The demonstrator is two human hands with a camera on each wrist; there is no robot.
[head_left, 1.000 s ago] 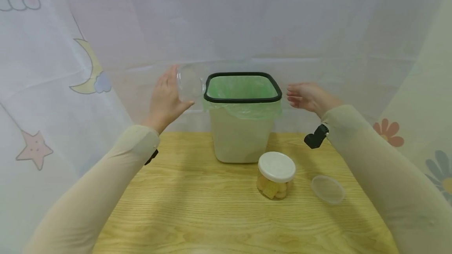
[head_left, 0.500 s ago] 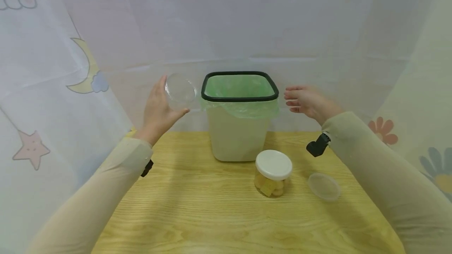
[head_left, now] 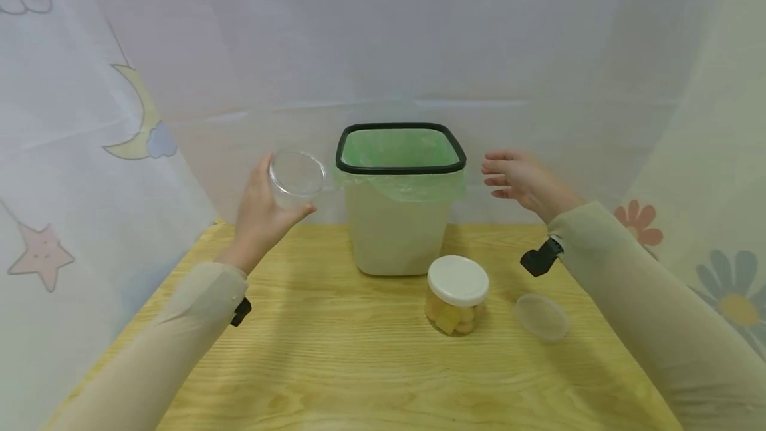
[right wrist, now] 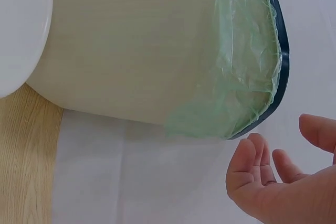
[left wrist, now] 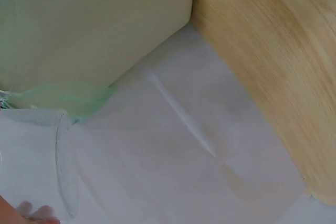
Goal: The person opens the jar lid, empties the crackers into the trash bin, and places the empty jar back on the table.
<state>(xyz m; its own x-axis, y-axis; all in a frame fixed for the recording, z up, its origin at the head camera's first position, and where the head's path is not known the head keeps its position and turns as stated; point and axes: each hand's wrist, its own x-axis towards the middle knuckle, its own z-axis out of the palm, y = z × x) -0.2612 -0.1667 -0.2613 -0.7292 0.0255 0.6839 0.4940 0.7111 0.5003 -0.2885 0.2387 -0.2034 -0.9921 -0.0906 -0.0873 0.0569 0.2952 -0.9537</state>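
Observation:
My left hand [head_left: 258,215] grips a clear, see-through jar [head_left: 297,175] between thumb and fingers, to the left of the bin. The jar's round mouth faces up and toward me, and I see nothing inside it. In the left wrist view, fingertips show at the clear jar's [left wrist: 31,156] lower edge. A pale waste bin [head_left: 397,225] with a black rim and green liner [head_left: 401,145] stands between the hands. My right hand [head_left: 523,181] hangs in the air right of the rim, fingers loosely bent and holding nothing; the right wrist view shows this hand [right wrist: 283,182] apart from the bin.
A white-lidded jar [head_left: 457,281] of yellowish biscuit-like pieces stands in front of the bin. Right of it a translucent round lid [head_left: 542,317] lies flat on the wooden table [head_left: 335,358]. A printed white cloth [head_left: 371,38] hangs behind and at both sides.
My left hand has moved left and down from the bin's rim, and the clear jar has turned from lying sideways to nearly upright. My right hand stays beside the bin, slightly lower.

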